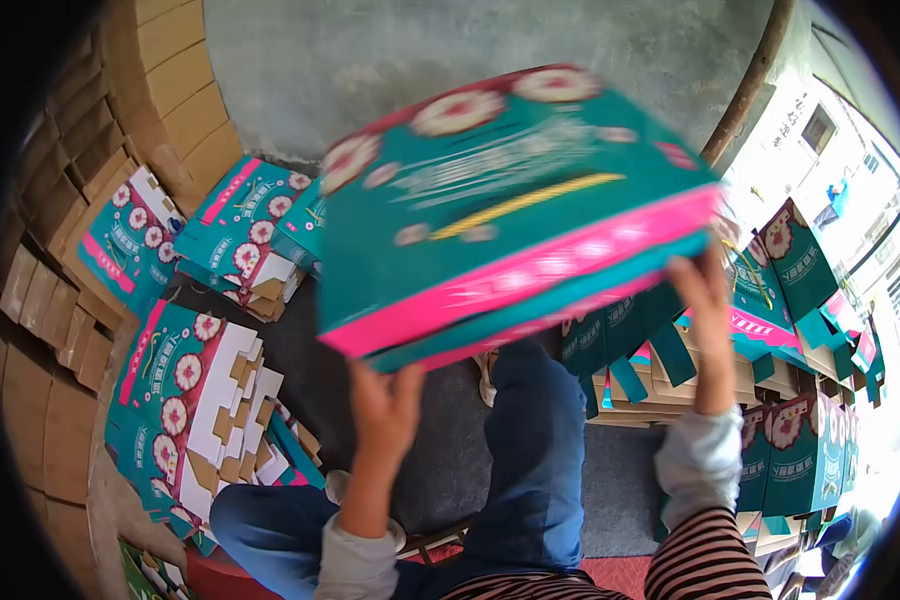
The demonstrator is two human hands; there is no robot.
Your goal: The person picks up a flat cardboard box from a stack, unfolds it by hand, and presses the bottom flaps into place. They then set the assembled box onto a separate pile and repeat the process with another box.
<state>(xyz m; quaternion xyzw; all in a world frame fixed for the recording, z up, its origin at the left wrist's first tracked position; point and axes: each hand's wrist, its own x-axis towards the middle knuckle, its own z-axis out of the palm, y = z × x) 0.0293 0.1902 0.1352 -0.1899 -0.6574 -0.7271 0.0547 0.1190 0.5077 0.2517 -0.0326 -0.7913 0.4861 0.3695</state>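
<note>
In front of me, raised over my knees, is a teal and pink printed cardboard box (530, 220) with pictures of round red-and-white items along its far edge. It looks blurred by motion and tilts up to the right. My left hand (385, 405) grips its near left corner from below, fingers partly hidden under the box. My right hand (705, 300) holds the near right corner, with the fingers against the pink side. A dark gap runs along the box's near side, between the pink band and a teal flap.
Flat printed cartons (175, 400) are stacked to my left, with more cartons (235, 215) behind. Brown cardboard stacks (60, 400) line the far left. Partly folded boxes (630, 340) and standing boxes (800, 455) fill the right. A grey wall (300, 80) rises ahead, with a wooden pole (750, 90).
</note>
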